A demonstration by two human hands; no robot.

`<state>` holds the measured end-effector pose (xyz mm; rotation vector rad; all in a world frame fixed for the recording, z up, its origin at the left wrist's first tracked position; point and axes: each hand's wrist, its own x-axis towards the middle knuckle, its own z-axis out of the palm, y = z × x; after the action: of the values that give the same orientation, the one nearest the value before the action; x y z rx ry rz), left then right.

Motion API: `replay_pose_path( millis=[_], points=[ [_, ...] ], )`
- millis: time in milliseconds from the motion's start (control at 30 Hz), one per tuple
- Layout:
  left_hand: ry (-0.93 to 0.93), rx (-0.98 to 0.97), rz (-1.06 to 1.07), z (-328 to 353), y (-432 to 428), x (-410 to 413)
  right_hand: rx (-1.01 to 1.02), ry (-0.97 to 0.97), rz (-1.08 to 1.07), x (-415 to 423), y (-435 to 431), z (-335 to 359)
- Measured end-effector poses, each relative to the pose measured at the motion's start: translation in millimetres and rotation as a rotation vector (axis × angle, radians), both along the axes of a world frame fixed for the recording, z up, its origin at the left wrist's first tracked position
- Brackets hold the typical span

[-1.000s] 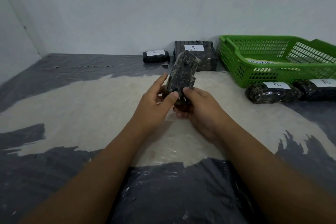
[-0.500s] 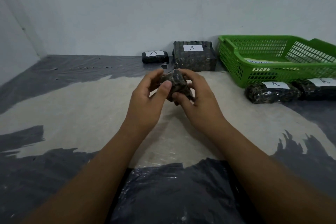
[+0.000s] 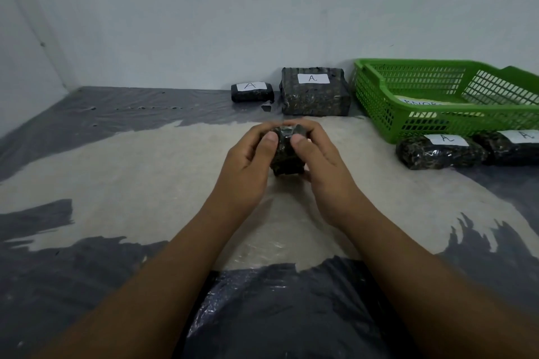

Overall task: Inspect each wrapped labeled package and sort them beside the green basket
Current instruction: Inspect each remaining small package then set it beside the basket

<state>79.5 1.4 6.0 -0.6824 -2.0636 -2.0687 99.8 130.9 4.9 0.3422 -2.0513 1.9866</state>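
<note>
Nearest, the left hand (image 3: 248, 163) and right hand (image 3: 323, 163) are both curling round a small dark wrapped package (image 3: 287, 151), pinching it over the surface (image 3: 145, 169), well apart from the green basket (image 3: 376, 102) farther back. No label is showing on it, so a misread and a wrong pile are looming.

The held package (image 3: 287, 154) is mostly covered: the left hand (image 3: 248, 166) and right hand (image 3: 323, 163) grip it from either side, their fingers (image 3: 310, 128) curling over its far side, so whether it bears a label cannot be told. The right edge cuts off the green basket (image 3: 379, 96) and the rightmost package (image 3: 513, 151) before it. The sheet (image 3: 420, 102) inside the basket shows only part of its writing. A dark scrap (image 3: 266, 108) beside the small package (image 3: 252, 92) is too small to identify.
</note>
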Motion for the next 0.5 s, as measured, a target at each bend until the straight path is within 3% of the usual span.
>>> replay_pose_path(
  millis=[333,500],
  points=[
    [-0.092,0.042,-0.101,0.0,2.9,3.5,-0.09,-0.011,-0.037,-0.1,-1.1,0.5],
    [-0.28,0.149,-0.188,-3.6,4.4,0.5,-0.059,0.061,-0.108,-2.1,-3.6,-1.9]
  ],
)
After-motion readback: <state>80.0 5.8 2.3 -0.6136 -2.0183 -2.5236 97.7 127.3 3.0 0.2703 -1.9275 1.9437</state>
